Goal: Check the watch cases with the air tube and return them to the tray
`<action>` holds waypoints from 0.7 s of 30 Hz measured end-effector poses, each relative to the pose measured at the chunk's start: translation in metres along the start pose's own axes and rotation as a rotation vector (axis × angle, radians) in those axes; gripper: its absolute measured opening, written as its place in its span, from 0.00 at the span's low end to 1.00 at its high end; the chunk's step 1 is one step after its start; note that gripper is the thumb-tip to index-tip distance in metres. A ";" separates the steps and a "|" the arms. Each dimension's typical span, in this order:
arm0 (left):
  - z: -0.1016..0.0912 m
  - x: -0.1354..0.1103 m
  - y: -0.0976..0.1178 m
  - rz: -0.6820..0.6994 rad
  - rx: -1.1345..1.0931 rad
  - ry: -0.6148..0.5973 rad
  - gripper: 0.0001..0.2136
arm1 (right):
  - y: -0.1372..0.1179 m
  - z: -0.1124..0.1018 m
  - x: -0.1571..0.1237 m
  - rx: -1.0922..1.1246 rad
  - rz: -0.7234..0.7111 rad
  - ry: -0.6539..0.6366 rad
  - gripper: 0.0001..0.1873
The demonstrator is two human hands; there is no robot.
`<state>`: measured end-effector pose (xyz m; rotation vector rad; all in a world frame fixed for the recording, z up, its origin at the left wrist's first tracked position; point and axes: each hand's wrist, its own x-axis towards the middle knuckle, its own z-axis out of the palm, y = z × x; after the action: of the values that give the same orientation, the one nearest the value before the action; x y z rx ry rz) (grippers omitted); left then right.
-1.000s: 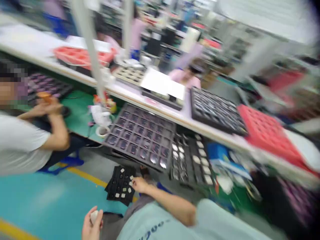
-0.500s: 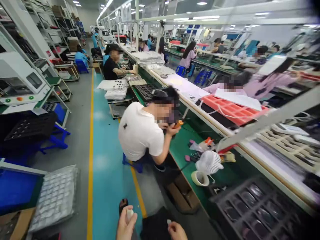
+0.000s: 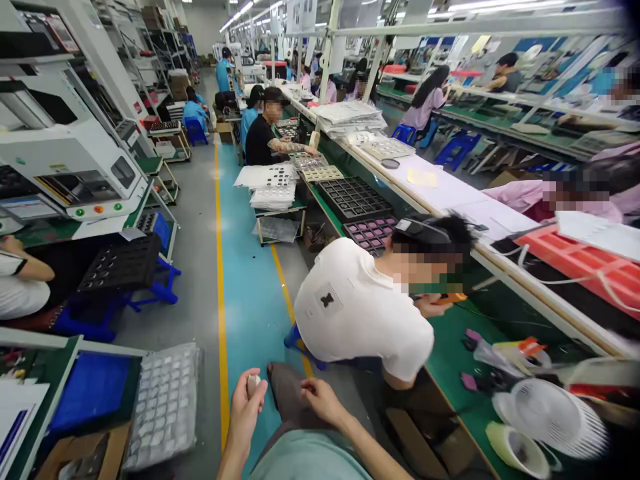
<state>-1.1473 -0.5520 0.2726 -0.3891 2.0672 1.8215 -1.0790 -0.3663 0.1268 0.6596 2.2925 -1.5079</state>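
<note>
My left hand [image 3: 246, 408] is at the bottom middle of the view, its fingers closed round a small white rounded part [image 3: 253, 383] held between thumb and fingertips. My right hand [image 3: 320, 401] is just to its right, over my lap, fingers loosely curled and pinched together; I cannot make out anything in them. Both hands hover above my knees, over the grey floor beside the teal aisle [image 3: 245, 267].
A person in a white shirt [image 3: 360, 310] sits close ahead at the green bench [image 3: 450, 347], where a white fan [image 3: 545, 407] lies. A clear blister tray [image 3: 163, 403] lies at my left. Black trays [image 3: 353, 197], machines [image 3: 75, 160] and more workers line the aisle.
My view has swung from the bench with black trays to the left, down the aisle. My right hand left the small black tray and came in near my left hand.
</note>
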 end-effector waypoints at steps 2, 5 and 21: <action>-0.002 0.041 0.017 -0.028 0.019 -0.023 0.29 | -0.037 0.011 0.050 0.020 -0.021 -0.084 0.15; -0.009 0.112 0.059 -0.055 0.066 -0.045 0.28 | -0.095 0.018 0.126 0.070 -0.009 -0.169 0.15; 0.040 0.500 0.283 -0.016 0.106 -0.133 0.31 | -0.282 -0.109 0.461 0.291 0.214 -0.011 0.19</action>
<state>-1.7149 -0.4605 0.3023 -0.2487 2.0525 1.6732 -1.6202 -0.2680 0.1582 0.9378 1.9380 -1.7463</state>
